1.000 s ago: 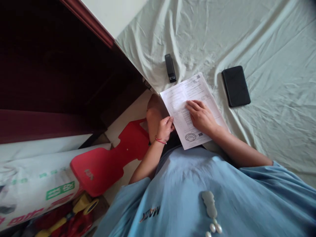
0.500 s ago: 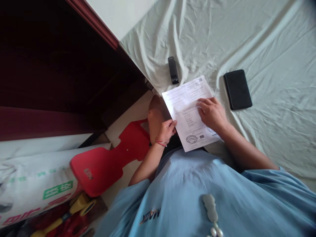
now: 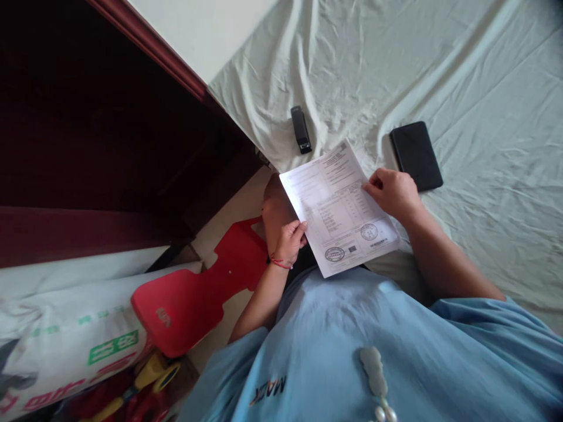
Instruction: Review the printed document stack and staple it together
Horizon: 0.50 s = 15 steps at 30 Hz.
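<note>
A printed sheet of paper (image 3: 338, 205) with two round stamps, a small square code and a barcode lies tilted over my lap and the bed edge. My left hand (image 3: 292, 241), with a red cord on its wrist, pinches the left edge between thumb and fingers. At the right edge, my right hand (image 3: 393, 190) has its fingers curled and its thumb and fingertips closed on the paper. Beyond the top of the page lies a black stapler (image 3: 301, 130). A black flat case-like object (image 3: 416, 156) rests just past my right hand.
A pale green sheet (image 3: 484, 117) with creases covers the bed. To the left stand a red plastic seat (image 3: 180, 308), a white printed sack (image 3: 74, 334) and a yellow-handled object (image 3: 143, 375). Dark wooden furniture (image 3: 109, 146) fills the upper left.
My right hand has moved from lying on the page to its right edge, uncovering the second stamp and more print. My left hand keeps its hold. The view has shifted slightly.
</note>
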{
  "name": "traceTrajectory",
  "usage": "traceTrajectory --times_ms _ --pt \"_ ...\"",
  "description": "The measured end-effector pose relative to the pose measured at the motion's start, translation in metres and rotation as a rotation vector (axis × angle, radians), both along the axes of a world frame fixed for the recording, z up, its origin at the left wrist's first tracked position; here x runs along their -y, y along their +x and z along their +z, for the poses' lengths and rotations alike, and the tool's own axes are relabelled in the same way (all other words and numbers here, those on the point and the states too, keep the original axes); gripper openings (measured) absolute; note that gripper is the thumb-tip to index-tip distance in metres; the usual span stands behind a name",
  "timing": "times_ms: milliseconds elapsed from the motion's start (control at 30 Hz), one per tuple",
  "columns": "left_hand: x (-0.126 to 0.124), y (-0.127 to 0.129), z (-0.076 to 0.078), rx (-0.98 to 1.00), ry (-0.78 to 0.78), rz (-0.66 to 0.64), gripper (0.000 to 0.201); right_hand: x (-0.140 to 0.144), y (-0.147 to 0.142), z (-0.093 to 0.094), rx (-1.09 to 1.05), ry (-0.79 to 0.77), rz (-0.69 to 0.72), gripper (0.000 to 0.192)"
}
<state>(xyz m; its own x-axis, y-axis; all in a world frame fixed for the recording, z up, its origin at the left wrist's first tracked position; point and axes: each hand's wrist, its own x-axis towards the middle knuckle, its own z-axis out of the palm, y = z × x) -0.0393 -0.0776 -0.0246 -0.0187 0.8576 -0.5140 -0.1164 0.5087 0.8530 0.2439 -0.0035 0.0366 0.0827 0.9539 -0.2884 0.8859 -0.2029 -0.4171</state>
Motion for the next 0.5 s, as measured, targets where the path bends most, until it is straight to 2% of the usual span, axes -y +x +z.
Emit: traceTrajectory --times_ms 300,400,500 --pt "0.002 0.002 0.003 -0.033 0.028 0.005 0.073 0.004 0.004 0.009 0.013 0.028 0.053 0.025" --pt "0.000 0.002 0.003 -0.042 0.028 -0.006 0.072 0.013 0.009 0.027 -0.291 0.175 0.046 0.022" --pt "-0.001 0.004 0.006 -0.047 0.028 0.003 0.071 0.034 0.002 0.064 -0.894 0.251 0.137 0.016"
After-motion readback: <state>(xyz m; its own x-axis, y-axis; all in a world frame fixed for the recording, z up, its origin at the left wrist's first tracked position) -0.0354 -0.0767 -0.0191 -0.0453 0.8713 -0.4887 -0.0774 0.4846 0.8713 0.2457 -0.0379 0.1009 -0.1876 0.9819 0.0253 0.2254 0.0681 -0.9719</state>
